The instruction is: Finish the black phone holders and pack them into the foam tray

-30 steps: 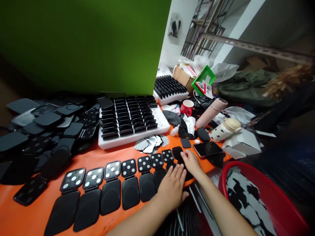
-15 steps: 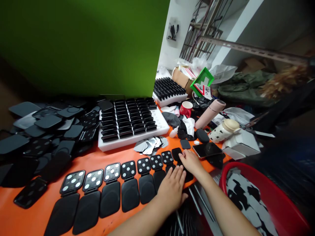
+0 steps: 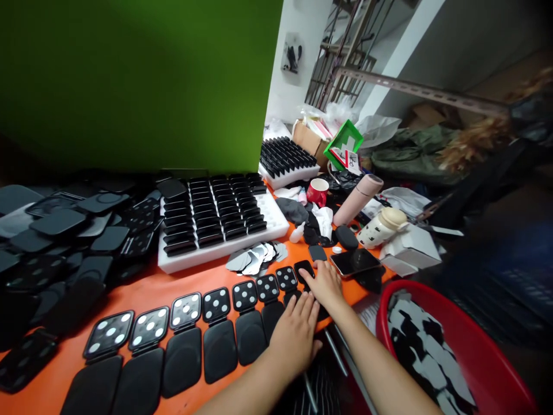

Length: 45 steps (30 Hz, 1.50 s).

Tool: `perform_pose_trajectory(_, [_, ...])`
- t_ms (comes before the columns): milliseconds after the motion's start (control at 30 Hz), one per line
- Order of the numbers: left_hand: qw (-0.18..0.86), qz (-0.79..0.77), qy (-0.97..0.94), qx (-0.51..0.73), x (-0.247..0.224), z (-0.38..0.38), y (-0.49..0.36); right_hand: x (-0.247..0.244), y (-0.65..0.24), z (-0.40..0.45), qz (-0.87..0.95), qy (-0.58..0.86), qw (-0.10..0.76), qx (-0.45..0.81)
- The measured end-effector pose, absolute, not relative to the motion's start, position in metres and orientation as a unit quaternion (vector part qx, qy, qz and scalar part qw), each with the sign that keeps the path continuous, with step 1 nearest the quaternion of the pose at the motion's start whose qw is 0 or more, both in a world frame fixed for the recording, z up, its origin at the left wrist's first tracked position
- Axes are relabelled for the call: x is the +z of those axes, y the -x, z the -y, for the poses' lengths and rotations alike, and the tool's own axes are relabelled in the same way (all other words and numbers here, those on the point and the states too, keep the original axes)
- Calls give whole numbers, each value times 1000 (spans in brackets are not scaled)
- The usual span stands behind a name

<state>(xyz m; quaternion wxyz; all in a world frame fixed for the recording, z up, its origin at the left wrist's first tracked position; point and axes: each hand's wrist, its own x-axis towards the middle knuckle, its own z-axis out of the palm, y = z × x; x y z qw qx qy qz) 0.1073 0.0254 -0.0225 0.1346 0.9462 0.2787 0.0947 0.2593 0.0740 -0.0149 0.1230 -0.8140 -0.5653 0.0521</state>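
A row of opened black hinged cases lies along the front of the orange table; their upper halves, such as this dotted panel, bear white round dots, while the lower halves are plain black. My left hand rests flat over the lower halves near the row's right end, fingers stretched out. Just beyond it, my right hand lies at the last case, thumb on its upper half and fingers spread toward the far side. That upper half shows no dots; its lower part is mostly hidden beneath my hands.
Loose black cases are heaped at left. A white foam tray holds rows of black pieces, with silvery cut-outs before it. Right of my hands lie a phone, a pink bottle and a red tub of scraps.
The view has shifted slightly, so the table things appear further left. My right thumb is spread further from its fingers over the last case; my left hand stays flat.
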Motion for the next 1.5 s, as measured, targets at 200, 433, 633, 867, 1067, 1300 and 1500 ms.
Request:
perform_pose_trajectory(200, [139,-280,-945,97,-25,-25,-109,-19,-256,-79,545,828,119,55])
perform_pose_trajectory(433, [148,-276,-944,106,-26,-26,-108,-17,-261,-84,555,821,118,65])
perform_pose_trajectory(633, [165,-271,-939,132,-21,-24,-104,-4,-265,-84,597,787,138,70])
perform_pose_trajectory(867, [161,-255,-942,149,1,-23,-94,31,-191,-101,724,650,205,104])
perform_pose_trajectory(1067, [166,-263,-937,157,-6,-21,-90,43,-205,-110,727,644,211,116])
perform_pose_trajectory(1300, [175,-235,-944,149,-23,-22,-98,17,-271,-56,755,632,102,142])
perform_pose_trajectory(1500, [180,-224,-950,122,-18,-25,-98,8,-271,-60,792,593,-50,138])
